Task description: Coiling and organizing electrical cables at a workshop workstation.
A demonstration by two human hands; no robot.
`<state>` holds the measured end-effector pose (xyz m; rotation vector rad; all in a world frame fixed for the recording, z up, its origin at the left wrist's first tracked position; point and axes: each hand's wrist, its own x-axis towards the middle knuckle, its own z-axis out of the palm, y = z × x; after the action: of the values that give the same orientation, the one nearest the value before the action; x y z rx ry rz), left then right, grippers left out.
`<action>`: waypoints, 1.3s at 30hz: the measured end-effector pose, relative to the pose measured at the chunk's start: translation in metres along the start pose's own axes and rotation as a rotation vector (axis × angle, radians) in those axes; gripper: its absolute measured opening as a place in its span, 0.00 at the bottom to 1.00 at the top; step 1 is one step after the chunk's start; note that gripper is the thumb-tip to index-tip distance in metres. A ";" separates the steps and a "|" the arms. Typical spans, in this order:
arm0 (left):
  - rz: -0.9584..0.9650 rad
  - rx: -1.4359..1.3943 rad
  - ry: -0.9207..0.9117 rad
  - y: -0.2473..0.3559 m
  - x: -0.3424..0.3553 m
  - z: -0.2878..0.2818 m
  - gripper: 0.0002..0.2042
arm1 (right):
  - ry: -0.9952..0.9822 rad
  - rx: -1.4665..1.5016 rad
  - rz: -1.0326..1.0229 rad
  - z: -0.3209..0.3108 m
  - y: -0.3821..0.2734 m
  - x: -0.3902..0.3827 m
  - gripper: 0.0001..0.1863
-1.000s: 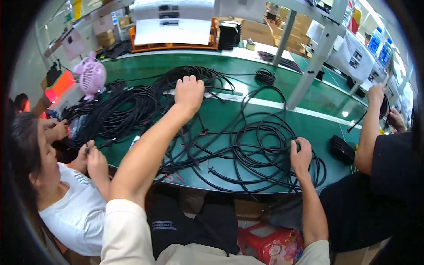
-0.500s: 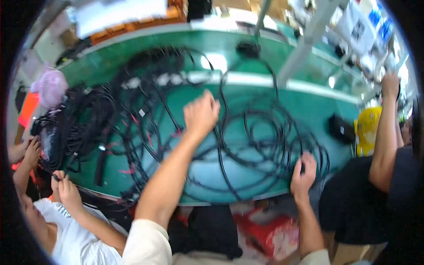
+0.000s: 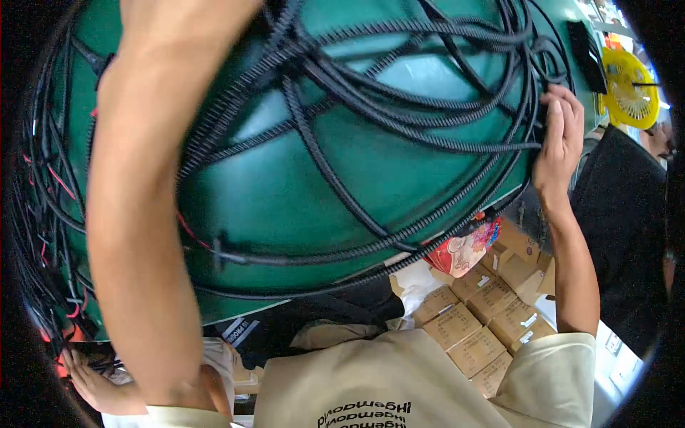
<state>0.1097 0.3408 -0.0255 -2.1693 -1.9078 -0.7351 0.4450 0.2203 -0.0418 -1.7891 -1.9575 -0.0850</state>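
Observation:
Long black corrugated cables (image 3: 421, 118) lie in wide overlapping loops on the green table (image 3: 264, 192). At the right side of the coil, my right hand (image 3: 560, 139) is closed around the cable loops, its fingers bent over them and its thumb hidden. My left forearm (image 3: 143, 214) stretches across the left part of the coil. The left hand itself lies beyond the upper edge of the picture. One cable end with a dark fitting (image 3: 218, 251) rests near the table's front, just right of my left forearm.
Thinner black wires with red pieces (image 3: 53, 178) crowd the table's left side. A co-worker's hand (image 3: 96, 381) is at the lower left. A yellow fan (image 3: 631, 89) and a person in black (image 3: 617, 192) are at the right. Cardboard boxes (image 3: 478, 321) and a red package (image 3: 464, 250) sit below the edge.
The view has come closer to the cables. My left arm has reached farther forward, taking its hand out of sight. My right hand, empty before, has closed on the cable loops.

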 end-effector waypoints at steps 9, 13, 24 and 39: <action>-0.028 0.115 -0.231 0.003 0.003 0.005 0.05 | -0.049 -0.045 0.044 -0.004 0.007 0.000 0.14; -0.003 -0.093 -0.169 -0.009 0.016 -0.003 0.09 | -0.025 -0.020 0.000 -0.001 0.011 0.017 0.14; -0.288 -0.630 -0.306 -0.036 0.037 -0.083 0.21 | 0.162 0.085 0.042 0.001 -0.002 -0.014 0.11; -0.001 -1.006 0.003 0.040 0.063 -0.269 0.15 | -0.470 1.346 -0.223 -0.074 -0.289 0.101 0.46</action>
<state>0.0844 0.2736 0.2446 -2.5994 -1.7003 -2.0219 0.1900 0.2452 0.1412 -0.6896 -1.6873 1.3335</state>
